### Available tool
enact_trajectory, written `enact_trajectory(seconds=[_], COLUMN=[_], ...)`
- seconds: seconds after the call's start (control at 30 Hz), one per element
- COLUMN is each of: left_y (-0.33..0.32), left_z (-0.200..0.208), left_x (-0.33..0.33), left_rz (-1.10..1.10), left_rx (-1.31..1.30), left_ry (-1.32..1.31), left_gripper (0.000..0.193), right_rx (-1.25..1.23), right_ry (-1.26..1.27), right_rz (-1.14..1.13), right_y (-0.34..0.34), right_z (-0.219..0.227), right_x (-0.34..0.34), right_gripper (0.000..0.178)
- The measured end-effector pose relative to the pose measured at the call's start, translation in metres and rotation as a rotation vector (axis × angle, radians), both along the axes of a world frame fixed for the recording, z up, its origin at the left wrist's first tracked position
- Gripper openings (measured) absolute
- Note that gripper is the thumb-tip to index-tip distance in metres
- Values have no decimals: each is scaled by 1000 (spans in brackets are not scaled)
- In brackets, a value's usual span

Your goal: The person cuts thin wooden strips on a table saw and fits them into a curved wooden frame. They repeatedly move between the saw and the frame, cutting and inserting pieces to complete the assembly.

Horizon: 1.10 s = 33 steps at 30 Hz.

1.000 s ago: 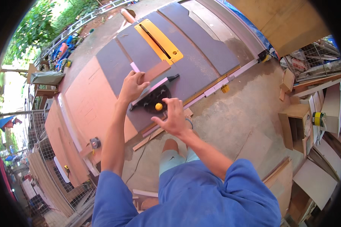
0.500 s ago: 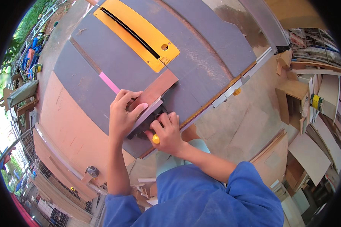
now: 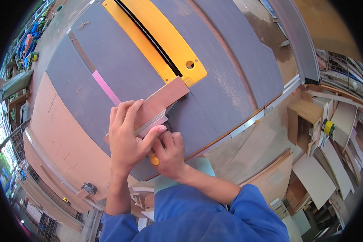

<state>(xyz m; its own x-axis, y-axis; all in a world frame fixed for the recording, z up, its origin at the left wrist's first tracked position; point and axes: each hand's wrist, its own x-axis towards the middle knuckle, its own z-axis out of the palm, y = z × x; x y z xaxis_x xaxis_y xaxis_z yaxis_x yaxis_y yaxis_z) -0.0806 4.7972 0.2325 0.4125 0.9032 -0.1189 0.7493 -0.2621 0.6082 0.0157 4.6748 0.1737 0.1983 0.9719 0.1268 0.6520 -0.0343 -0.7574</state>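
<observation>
A flat wooden strip (image 3: 163,96) lies slantwise on the grey table saw top (image 3: 213,111), braced against the metal fence of a mitre gauge (image 3: 152,123). Its far end reaches the near edge of the yellow throat plate (image 3: 147,24), close to the dark slot. The gauge's pink bar (image 3: 106,88) sits in the left groove. My left hand (image 3: 125,139) clamps strip and fence together, fingers over the wood, thumb on the near side. Closed around the gauge's handle is my right hand (image 3: 170,155), with a yellow knob (image 3: 154,159) showing beside it; its fingertips are partly hidden.
To the left, a large plywood sheet (image 3: 64,125) adjoins the saw top, and a tape measure (image 3: 88,188) lies near its lower edge. A metal rail (image 3: 252,119) runs along the front. Wooden boards (image 3: 314,173) and a small open cabinet (image 3: 306,109) stand at right.
The strip and gauge have slid forward, bringing the strip's end against the yellow plate's edge. My left hand has spread further over the strip, and both hands moved with the gauge. The view has shifted.
</observation>
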Motion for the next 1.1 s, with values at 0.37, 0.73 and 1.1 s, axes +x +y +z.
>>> enact_trajectory(seconds=[0.37, 0.73, 1.1], left_y=[21, 36, 39], left_z=[1, -2, -6], left_x=[-4, -2, -7], left_rz=[7, 66, 100], left_rx=[-42, -75, -86], left_ry=[87, 69, 53], left_gripper=[87, 88, 81], right_rx=[10, -47, -44], right_ry=[-34, 2, 23], right_rz=[1, 18, -1], right_y=[11, 15, 17], right_z=[-7, -9, -9], right_x=[-10, -10, -14], right_gripper=[17, 13, 18])
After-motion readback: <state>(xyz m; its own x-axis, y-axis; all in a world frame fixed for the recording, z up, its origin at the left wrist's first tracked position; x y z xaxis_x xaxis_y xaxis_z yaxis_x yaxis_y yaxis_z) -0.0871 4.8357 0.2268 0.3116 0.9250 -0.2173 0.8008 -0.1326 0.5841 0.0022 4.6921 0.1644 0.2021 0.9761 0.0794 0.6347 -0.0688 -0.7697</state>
